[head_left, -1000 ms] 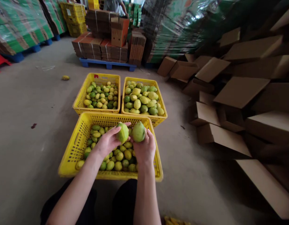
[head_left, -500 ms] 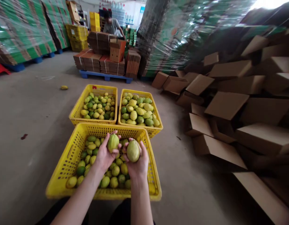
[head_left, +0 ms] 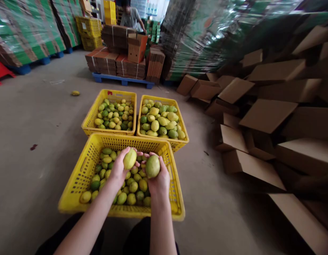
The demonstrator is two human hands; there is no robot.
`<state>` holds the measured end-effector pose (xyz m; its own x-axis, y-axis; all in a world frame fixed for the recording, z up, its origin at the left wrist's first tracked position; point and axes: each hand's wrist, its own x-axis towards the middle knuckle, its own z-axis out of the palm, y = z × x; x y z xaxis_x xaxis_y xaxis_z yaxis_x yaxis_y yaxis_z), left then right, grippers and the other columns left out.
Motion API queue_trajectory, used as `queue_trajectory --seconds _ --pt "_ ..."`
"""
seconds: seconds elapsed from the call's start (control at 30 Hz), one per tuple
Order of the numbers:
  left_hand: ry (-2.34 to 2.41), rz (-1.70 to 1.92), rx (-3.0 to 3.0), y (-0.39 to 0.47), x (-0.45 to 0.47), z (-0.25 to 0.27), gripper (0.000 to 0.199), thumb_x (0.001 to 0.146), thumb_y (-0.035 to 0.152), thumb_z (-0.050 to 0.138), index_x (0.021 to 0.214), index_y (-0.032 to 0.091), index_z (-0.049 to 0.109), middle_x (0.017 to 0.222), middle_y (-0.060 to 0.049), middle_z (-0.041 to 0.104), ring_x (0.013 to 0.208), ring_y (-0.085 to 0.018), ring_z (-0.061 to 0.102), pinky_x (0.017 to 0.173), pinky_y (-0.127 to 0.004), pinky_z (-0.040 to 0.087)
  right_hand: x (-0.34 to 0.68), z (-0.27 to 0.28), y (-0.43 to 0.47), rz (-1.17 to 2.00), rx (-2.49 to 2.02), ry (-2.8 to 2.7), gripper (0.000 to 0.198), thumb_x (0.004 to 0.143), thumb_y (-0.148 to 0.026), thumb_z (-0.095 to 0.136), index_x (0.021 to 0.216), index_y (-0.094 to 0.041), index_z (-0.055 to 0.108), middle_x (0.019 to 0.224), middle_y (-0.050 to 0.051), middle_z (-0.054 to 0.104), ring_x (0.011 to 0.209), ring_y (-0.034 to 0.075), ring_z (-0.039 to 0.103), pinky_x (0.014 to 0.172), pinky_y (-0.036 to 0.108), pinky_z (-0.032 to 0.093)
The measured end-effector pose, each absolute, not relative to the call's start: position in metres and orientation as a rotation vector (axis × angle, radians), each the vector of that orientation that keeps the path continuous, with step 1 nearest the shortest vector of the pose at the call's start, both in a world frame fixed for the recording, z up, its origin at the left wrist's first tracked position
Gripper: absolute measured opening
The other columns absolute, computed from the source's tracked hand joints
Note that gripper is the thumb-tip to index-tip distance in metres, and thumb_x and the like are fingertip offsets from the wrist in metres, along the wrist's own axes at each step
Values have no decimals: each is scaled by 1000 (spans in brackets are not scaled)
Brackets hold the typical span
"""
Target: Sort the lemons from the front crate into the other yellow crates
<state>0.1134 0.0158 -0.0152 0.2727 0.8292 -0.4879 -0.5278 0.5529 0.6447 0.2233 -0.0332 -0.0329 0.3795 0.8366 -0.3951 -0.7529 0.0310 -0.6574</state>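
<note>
My left hand (head_left: 118,170) holds a yellow-green lemon (head_left: 130,159), its thumb along one side and its fingertips reaching out past the fruit. Cupped in my right hand (head_left: 160,182) is a rounder, olive-green lemon (head_left: 152,166). The hands are side by side, palms up, their fingertips close together. Beneath them is a large yellow plastic crate (head_left: 71,196) with several green and yellow lemons (head_left: 131,199) in it. My hands and forearms hide part of its contents.
Behind it stand a left yellow crate (head_left: 91,115) of smaller lemons and a right yellow crate (head_left: 184,140) of bigger ones. Cardboard boxes (head_left: 267,115) are heaped at right. Flattened cartons sit on a blue pallet (head_left: 124,81), a person (head_left: 130,17) beyond. One lemon (head_left: 75,93) lies on the floor.
The lemon in my left hand has turned and shows a yellower side. The lemon in my right hand is slightly turned too. The view has tipped a little, shifting the crates up and right.
</note>
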Motion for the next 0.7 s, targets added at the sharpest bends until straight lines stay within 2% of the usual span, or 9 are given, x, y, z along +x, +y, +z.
queue_trajectory --seconds 0.13,0.23,0.3,0.4,0.5,0.6,0.7 --pt "946 989 260 18 113 -20 15 88 26 58 96 15 64 92 -6 73 54 -13 68 45 -20 53 220 -34 -31 1177 -927 28 33 67 -40 80 92 -22 67 92 1 73 65 14 64 48 23 48" --pt "945 958 109 22 113 -23 16 93 23 49 98 14 61 88 -6 71 57 -14 70 47 -22 56 220 -32 -30 1196 -911 105 29 59 -27 85 82 -20 69 84 0 72 67 14 65 54 23 53" --pt "968 916 23 23 113 -21 20 94 23 42 96 12 59 80 -7 70 53 -15 67 42 -20 52 221 -31 -30 1247 -915 114 25 61 -30 84 77 -19 68 79 2 72 62 14 63 47 21 51" --pt "965 876 -22 24 111 -16 25 90 22 38 96 9 59 71 -8 67 44 -14 60 35 -20 46 221 -28 -31 1299 -916 76 29 68 -42 79 80 -18 68 80 6 74 50 11 57 35 19 43" --pt "916 915 -28 25 108 -11 27 83 22 37 94 9 59 68 -9 64 40 -12 50 31 -20 38 221 -27 -32 1269 -947 2 33 69 -48 77 80 -19 65 82 5 73 47 10 54 32 20 39" --pt "904 948 -18 28 108 -13 26 80 23 38 91 10 58 65 -8 60 42 -13 49 33 -21 36 220 -29 -32 1237 -994 -74 34 70 -50 76 81 -21 62 85 2 71 50 10 56 35 21 41" --pt "953 965 67 30 111 -21 16 83 23 43 91 16 55 67 -4 58 50 -15 55 41 -22 41 220 -35 -32 1159 -1014 -131 33 69 -43 77 91 -23 61 94 0 69 63 12 60 51 24 51"
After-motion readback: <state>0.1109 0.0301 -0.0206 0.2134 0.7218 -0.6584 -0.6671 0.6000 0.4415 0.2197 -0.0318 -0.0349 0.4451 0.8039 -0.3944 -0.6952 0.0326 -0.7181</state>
